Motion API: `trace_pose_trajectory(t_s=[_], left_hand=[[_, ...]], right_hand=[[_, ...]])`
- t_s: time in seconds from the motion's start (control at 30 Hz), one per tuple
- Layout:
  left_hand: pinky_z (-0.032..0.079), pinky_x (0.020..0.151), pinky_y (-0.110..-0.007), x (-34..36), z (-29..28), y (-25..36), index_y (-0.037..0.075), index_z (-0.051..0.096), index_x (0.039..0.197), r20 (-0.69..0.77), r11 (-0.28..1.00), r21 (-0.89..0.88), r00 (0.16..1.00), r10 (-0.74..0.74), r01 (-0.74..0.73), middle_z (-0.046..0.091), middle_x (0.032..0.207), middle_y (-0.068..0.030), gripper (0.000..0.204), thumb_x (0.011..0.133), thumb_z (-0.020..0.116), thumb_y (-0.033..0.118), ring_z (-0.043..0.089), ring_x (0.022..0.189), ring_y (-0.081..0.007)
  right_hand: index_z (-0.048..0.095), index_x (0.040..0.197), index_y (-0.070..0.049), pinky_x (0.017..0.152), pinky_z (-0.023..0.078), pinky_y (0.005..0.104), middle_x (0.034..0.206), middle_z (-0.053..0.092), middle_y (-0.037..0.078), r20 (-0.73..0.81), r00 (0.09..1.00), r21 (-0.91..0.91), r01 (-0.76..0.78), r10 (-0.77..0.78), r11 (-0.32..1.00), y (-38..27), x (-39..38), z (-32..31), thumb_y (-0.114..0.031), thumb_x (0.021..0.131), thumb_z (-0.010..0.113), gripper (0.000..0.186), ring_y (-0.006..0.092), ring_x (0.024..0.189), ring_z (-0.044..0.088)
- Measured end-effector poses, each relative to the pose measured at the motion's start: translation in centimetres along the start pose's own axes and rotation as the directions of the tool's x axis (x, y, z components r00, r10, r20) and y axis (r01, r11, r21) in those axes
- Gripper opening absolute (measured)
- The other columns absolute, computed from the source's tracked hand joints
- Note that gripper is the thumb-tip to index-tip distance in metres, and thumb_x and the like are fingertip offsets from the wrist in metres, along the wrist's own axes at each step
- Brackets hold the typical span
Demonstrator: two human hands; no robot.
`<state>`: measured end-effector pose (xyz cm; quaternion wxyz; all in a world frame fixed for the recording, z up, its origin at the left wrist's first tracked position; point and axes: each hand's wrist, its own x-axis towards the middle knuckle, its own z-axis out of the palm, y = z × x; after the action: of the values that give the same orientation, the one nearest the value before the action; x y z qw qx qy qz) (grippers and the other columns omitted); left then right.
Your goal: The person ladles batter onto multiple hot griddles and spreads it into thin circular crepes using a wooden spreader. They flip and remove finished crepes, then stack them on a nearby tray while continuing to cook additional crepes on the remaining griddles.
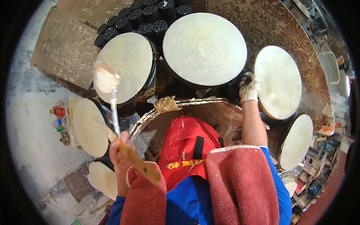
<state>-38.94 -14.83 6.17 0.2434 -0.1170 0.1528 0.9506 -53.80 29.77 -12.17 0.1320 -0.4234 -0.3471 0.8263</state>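
My bare left hand is closed around a ladle and a flat wooden spreader together. The ladle's bowl is coated with pale batter and hangs over the upper-left round griddle, which is covered with a thin pale layer. My right hand wears a white knit glove with darkened fingers. Its fingers curl at the left rim of the right griddle, also coated pale; what they grip there is hidden. Between these two, the large far griddle carries a pale layer with swirl marks.
More coated griddles stand around me, at left, lower left and right. Black perforated cylinders are stacked at the back. A crusted metal rim curves before my red apron. Bottles stand at far left.
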Motion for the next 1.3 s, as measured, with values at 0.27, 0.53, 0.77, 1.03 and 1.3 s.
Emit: trace_pose_trajectory(t_s=[0.27,0.53,0.77,1.03,1.3], left_hand=[[0.015,0.026,-0.02,7.5,6.9,-3.4,0.014,0.034,0.079,-0.332,0.807,0.382,0.882,-0.336,0.451,0.017,0.043,0.0078,0.015,0.093,0.038,0.014,0.016,0.031,-0.0028],[0.018,0.029,-0.021,9.3,7.3,-12.3,0.014,0.036,0.083,-0.046,0.677,-0.285,0.696,-0.717,0.679,0.018,0.046,0.0085,0.017,0.096,0.035,0.024,0.02,0.031,-0.0032],[0.025,0.026,-0.021,9.4,12.8,-19.3,0.011,0.027,0.074,0.411,0.747,0.394,0.624,-0.665,0.536,0.027,0.042,0.0055,0.024,0.092,0.043,0.013,0.026,0.029,-0.0041],[0.013,0.026,-0.019,6.8,15.7,-30.5,0.014,0.032,0.082,-0.287,0.583,-0.078,0.542,-0.79,0.809,0.016,0.044,0.0105,0.011,0.092,0.036,0.015,0.015,0.03,0.0002],[0.018,0.025,-0.02,4.9,16.0,-34.8,0.013,0.028,0.078,0.024,0.589,0.249,0.603,-0.797,0.769,0.017,0.043,0.0083,0.015,0.091,0.037,0.014,0.017,0.029,-0.0016]], right_hand=[[0.065,0.082,-0.003,0.053,0.043,0.0254,0.067,0.061,0.004,-0.02,0.932,-0.358,0.331,-0.361,0.873,1.6,-8.7,-10.2,-0.023,0.084,0.056,0.022,0.0117,0.058,0.054],[0.063,0.098,-0.007,0.081,0.046,0.0365,0.089,0.064,0.013,-0.133,0.612,-0.865,0.312,-0.78,0.392,-2.4,-14.6,-29.2,-0.026,0.082,0.062,0.025,0.0294,0.085,0.06],[0.037,0.131,-0.015,0.101,0.026,0.0433,0.133,0.033,0.016,-0.129,0.536,-0.9,-0.417,-0.834,-0.129,-10.4,-19.8,-41.2,-0.044,0.076,0.062,0.067,0.0342,0.12,0.032],[0.064,0.093,-0.003,0.078,0.046,0.0389,0.087,0.064,0.021,-0.66,0.23,-0.75,-0.149,-0.715,0.644,-11.6,-19.3,-52.3,-0.027,0.084,0.051,0.029,0.0335,0.084,0.061],[0.062,0.092,0.002,0.073,0.046,0.0344,0.09,0.064,0.02,-0.697,0.507,-0.626,-0.084,-0.508,0.775,-10.5,-17.4,-55.1,-0.024,0.084,0.049,0.029,0.0297,0.085,0.061]])
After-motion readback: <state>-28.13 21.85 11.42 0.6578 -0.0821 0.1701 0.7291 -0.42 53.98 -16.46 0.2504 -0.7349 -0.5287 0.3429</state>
